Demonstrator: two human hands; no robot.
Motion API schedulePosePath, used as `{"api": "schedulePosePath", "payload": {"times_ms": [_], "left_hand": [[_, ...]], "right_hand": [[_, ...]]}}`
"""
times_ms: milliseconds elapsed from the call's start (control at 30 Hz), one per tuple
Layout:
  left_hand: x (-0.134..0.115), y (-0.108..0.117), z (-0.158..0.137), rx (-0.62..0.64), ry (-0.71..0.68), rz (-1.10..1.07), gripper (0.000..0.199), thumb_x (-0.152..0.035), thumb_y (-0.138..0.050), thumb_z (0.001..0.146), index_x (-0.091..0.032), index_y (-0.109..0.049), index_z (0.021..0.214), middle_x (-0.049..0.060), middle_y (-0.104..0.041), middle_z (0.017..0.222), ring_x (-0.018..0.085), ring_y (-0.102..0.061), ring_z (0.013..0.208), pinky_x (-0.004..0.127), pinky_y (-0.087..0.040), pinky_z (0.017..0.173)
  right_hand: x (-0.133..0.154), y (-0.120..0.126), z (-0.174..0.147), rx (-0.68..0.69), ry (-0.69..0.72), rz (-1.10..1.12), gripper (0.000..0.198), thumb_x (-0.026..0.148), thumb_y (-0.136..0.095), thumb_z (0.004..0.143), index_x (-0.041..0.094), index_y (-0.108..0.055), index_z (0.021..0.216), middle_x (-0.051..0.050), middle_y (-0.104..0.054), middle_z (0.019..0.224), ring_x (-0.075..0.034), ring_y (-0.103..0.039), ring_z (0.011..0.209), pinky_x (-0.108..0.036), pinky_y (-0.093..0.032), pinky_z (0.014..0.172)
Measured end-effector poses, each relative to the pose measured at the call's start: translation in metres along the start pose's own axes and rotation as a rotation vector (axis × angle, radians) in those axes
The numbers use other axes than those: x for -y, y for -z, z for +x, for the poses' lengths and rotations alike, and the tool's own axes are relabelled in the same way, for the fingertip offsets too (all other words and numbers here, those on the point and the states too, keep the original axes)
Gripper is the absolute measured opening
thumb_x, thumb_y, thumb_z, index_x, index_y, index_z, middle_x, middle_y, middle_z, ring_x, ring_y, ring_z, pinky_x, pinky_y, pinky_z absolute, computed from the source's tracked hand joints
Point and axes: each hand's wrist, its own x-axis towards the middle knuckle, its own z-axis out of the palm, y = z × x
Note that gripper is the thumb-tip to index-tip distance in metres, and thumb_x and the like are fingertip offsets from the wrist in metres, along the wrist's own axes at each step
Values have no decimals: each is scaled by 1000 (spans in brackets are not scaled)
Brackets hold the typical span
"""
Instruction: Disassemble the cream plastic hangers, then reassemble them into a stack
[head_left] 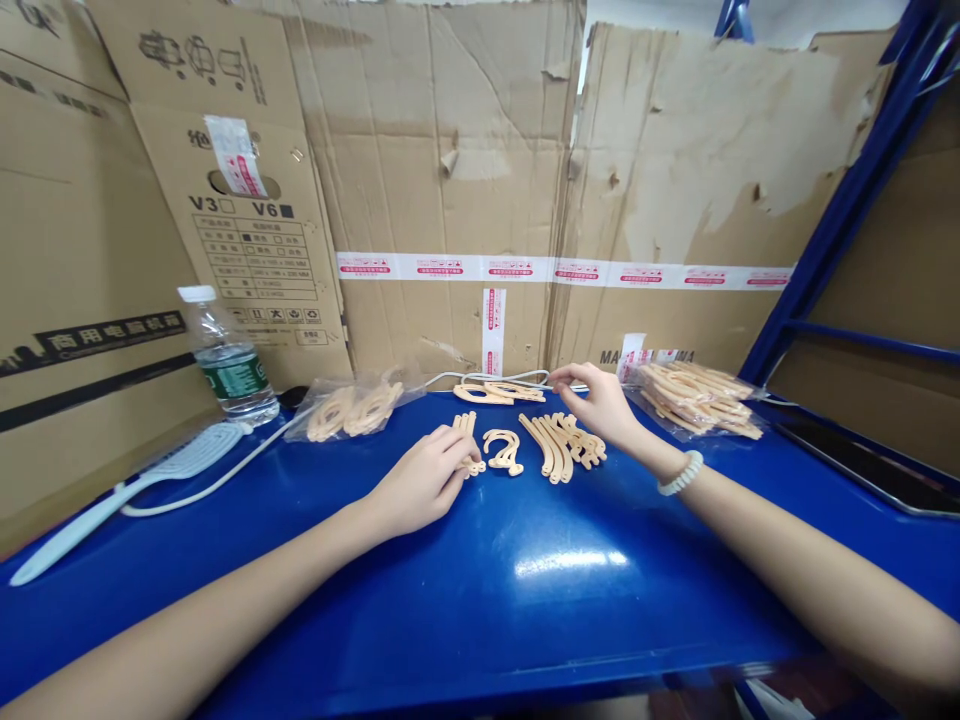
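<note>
My left hand (424, 475) rests on the blue table with its fingers bent together at a row of straight beige plastic strips (466, 425), gripping their near ends. The fingertips are partly hidden. Right of it lie beige hooks (504, 448), shaped like clothes-hanger hooks. Farther right is a row of curved beige hanger arms (551, 447), beside a group of short wavy beige pieces (587, 440). My right hand (600, 402), a pale beaded bracelet on its wrist, hovers above and behind these, fingers loosely curved and apart, with nothing visible in them. Behind lie long looped beige pieces (499, 393).
Clear bags of beige parts lie at left (352, 408) and right (694, 400). A water bottle (232, 370), a light blue hairbrush (165, 470) and a white cable (217, 490) are at left. A dark phone (870, 465) lies at right. Cardboard (450, 180) walls the back.
</note>
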Motion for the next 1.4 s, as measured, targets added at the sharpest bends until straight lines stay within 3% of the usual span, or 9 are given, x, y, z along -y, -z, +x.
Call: {"api": "schedulePosePath", "payload": {"times_ms": [167,233,333,633,733,833,1000,1233,1400], "left_hand": [[-3,-5,-2,-25,-2,-1,22,-13,-44,92,-19,-56,110,10,-61,118,25,-55,110,44,-46,98],[-3,-7,-2,-32,-4,-13,23,-14,-45,92,-19,-57,112,11,-61,121,26,-55,112,44,-47,99],[1,-11,-3,-43,-15,-25,23,-15,-46,93,-19,-60,111,11,-62,122,25,-56,114,45,-47,101],[14,-18,-3,-52,-22,-51,20,-14,-47,95,-20,-63,106,7,-68,112,22,-61,107,40,-50,96],[16,-18,-2,-56,-28,-58,20,-14,-47,96,-18,-63,106,8,-68,112,22,-60,106,40,-49,97],[17,-19,-2,-61,-35,-66,20,-14,-47,96,-18,-64,106,9,-68,110,22,-60,106,39,-49,96],[18,-21,-1,-67,-44,-81,21,-14,-46,96,-19,-64,105,8,-69,110,22,-60,105,40,-48,96],[19,-21,-1,-84,-60,-81,21,-16,-45,96,-19,-65,103,7,-70,106,23,-62,102,39,-50,92],[16,-21,-1,-87,-64,-64,22,-17,-45,96,-19,-65,104,7,-70,107,22,-62,102,39,-50,93]], "right_hand": [[24,-9,-12,321,169,78,21,26,-61,86,20,-70,104,-3,-69,84,-15,-62,68,-29,-51,68],[38,-11,-19,523,295,51,34,33,-71,81,23,-68,114,-6,-67,100,-18,-64,82,-31,-52,76],[49,-16,-23,680,373,-40,48,31,-74,80,21,-63,125,-11,-59,113,-23,-62,98,-36,-51,87],[35,-43,-2,714,361,-6,21,12,-64,86,16,-70,106,-9,-63,99,-19,-64,88,-32,-51,84],[29,-33,6,654,322,-10,29,17,-65,87,15,-65,116,-11,-62,104,-21,-62,96,-35,-50,87],[25,-9,8,633,282,-13,32,24,-65,88,17,-63,119,-9,-62,102,-18,-62,83,-34,-51,79],[26,24,-8,801,254,-2,39,28,-75,80,18,-67,117,-7,-62,101,-16,-61,78,-28,-50,69],[20,15,-26,801,221,-11,24,14,-73,79,15,-73,103,-8,-62,97,-16,-63,82,-27,-51,75],[14,17,-26,735,220,-11,27,19,-71,82,17,-71,109,-8,-60,98,-17,-62,83,-28,-51,76]]}}
